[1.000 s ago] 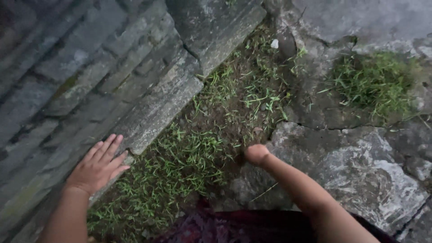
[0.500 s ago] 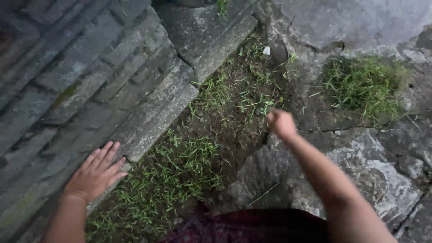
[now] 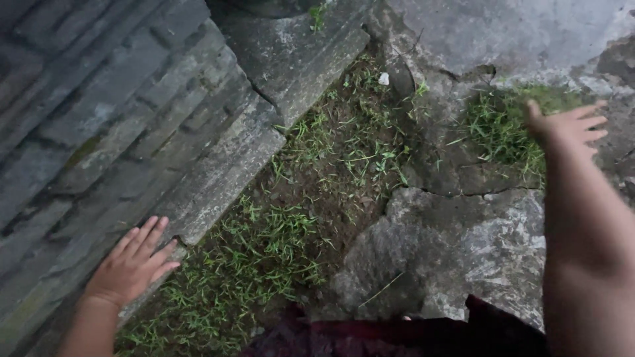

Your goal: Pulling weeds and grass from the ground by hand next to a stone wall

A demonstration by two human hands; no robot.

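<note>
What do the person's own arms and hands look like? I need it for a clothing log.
Both forearms are bare, with no sleeves in view. The left hand and right hand carry no gloves, and no rings, watch or bracelets show. A dark red patterned garment shows at the bottom edge.

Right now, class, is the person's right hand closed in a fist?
No: the right hand is open with fingers spread, raised over the grass tuft on the cracked stone.
</note>
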